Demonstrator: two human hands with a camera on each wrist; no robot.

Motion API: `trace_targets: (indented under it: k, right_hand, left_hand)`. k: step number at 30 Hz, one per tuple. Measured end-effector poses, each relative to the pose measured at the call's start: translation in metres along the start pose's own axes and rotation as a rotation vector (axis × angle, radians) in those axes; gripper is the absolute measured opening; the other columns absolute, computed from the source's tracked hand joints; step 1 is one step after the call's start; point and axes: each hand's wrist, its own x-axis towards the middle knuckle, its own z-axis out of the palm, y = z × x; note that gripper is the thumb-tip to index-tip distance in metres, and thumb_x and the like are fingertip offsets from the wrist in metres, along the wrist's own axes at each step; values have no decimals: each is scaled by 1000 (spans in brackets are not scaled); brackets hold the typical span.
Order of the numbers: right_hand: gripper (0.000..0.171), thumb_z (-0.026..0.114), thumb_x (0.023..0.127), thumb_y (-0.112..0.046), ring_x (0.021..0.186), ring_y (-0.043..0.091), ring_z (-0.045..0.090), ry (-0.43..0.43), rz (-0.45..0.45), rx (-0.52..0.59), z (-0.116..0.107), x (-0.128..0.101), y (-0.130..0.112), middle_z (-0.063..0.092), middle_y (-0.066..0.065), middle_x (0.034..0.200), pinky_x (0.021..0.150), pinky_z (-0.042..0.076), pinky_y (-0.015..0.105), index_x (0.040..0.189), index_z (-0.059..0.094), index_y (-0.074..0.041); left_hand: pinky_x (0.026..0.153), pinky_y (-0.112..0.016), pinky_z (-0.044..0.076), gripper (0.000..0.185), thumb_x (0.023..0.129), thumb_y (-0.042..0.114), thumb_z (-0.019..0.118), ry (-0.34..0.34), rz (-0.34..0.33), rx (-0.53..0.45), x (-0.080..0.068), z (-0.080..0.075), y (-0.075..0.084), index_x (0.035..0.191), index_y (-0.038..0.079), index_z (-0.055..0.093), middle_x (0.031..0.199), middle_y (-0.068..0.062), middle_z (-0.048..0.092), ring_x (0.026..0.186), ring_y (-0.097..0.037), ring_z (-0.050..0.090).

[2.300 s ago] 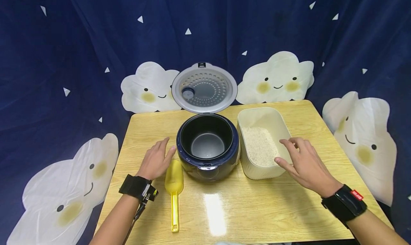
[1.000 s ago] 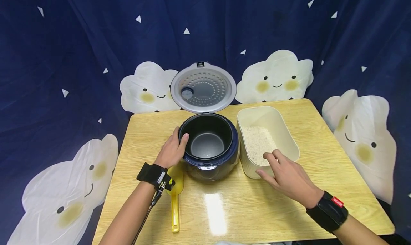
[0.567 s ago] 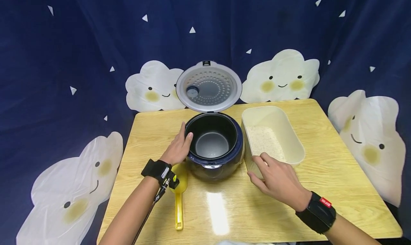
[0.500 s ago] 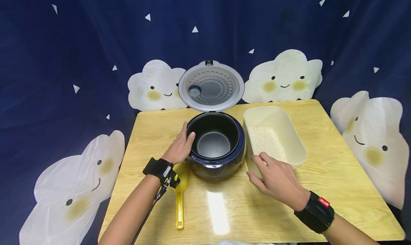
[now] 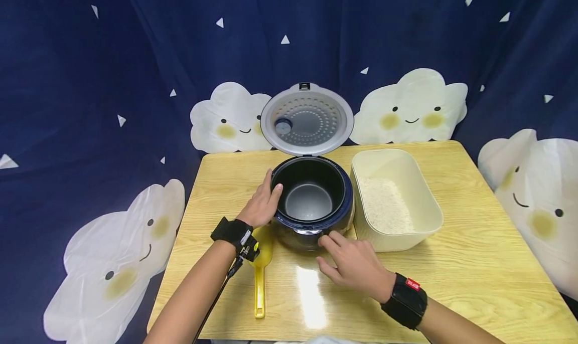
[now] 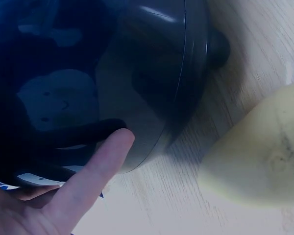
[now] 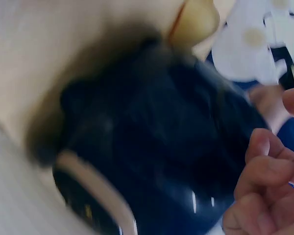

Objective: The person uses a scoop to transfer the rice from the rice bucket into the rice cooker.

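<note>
A dark blue rice cooker (image 5: 295, 239) stands with its grey lid (image 5: 316, 121) raised and a bare dark inner pot (image 5: 308, 202) inside. My left hand (image 5: 259, 206) rests against its left side, thumb by the rim; the left wrist view shows a straight finger (image 6: 95, 178) along the glossy body. At the cooker's front right is my right hand (image 5: 352, 264), its fingers loosely bent and holding nothing. To the right, a cream container (image 5: 426, 208) holds white rice (image 5: 386, 206). A yellow scoop (image 5: 259, 291) lies below my left wrist, which partly hides it.
All of it is on a wooden table (image 5: 456, 274) with rounded corners. Behind hangs a dark blue curtain (image 5: 253, 13) with smiling white clouds. The raised lid stands up in front of the curtain, and the container is close beside the cooker.
My left hand has come up from beside the scoop onto the cooker's side. My right hand has passed leftward across the container's front to the cooker's front. The head view has shifted slightly left.
</note>
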Motion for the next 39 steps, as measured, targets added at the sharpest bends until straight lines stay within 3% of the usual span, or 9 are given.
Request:
trace_targets:
  k: [7, 14, 21, 29, 39]
  right_hand:
    - [24, 74, 87, -40, 47, -1, 34, -104, 8, 47, 31, -1, -17, 53, -13, 77, 42, 19, 15, 99, 64, -21]
    - [25, 76, 86, -40, 47, 0, 36, -131, 34, 82, 38, -1, -27, 54, -13, 77, 42, 20, 17, 97, 63, -22]
    - [25, 68, 91, -43, 56, 1, 46, -408, 123, 266, 52, -5, -37, 58, -14, 81, 47, 32, 22, 102, 62, -21]
    - [32, 64, 96, -49, 59, 1, 47, -590, 107, 448, 69, 0, -51, 53, -15, 69, 51, 38, 24, 98, 65, -17]
    - [44, 56, 99, -61, 55, 5, 52, -673, 138, 435, 85, 14, -75, 52, -12, 63, 48, 39, 29, 97, 61, -17]
  left_hand:
    - [127, -58, 30, 73, 109, 60, 19, 7, -16, -3, 0, 1, -1, 167, 27, -9, 175, -15, 17, 159, -37, 26]
    - [126, -60, 31, 73, 108, 62, 19, 14, -13, -4, 0, -4, 4, 167, 29, -8, 173, -18, 21, 157, -40, 30]
    - [126, -60, 31, 73, 108, 63, 19, 11, -22, -7, 2, 0, 2, 167, 30, -9, 174, -16, 19, 158, -39, 28]
    - [126, -59, 32, 72, 109, 60, 21, 35, -15, -26, 1, 4, 0, 168, 28, -5, 173, -16, 22, 159, -36, 28]
    - [126, -57, 33, 73, 109, 60, 22, 39, -1, -26, 3, 5, -2, 168, 26, -4, 172, -18, 24, 157, -37, 31]
